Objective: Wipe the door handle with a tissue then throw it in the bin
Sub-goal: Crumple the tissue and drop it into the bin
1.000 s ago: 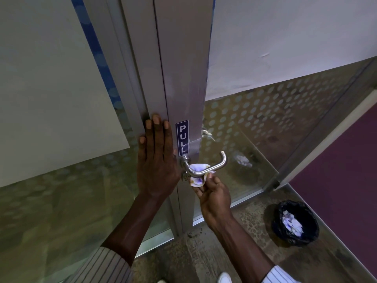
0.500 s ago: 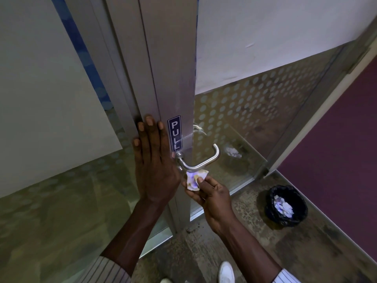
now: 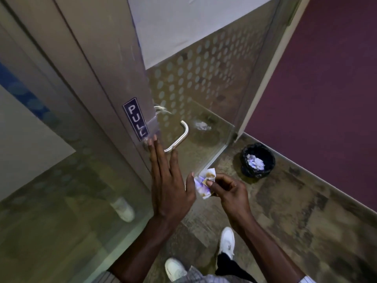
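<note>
A curved steel door handle (image 3: 180,137) sticks out from the metal door frame, just right of a blue PULL sign (image 3: 136,118). My left hand (image 3: 169,180) is flat and spread, fingertips near the handle's base. Below and to the right of the handle, my right hand (image 3: 228,193) pinches a crumpled, stained white tissue (image 3: 204,181), clear of the handle. A small black-lined bin (image 3: 258,160) holding crumpled tissues stands on the floor to the right.
A glass door panel (image 3: 204,78) with a dotted frosted pattern stands ajar behind the handle. A purple wall (image 3: 326,88) runs along the right, behind the bin. My white shoes (image 3: 227,244) are on the mottled carpet below.
My right hand has pulled the tissue down and away from the handle. My left hand has slid down off the frame. The view has tilted down and to the right.
</note>
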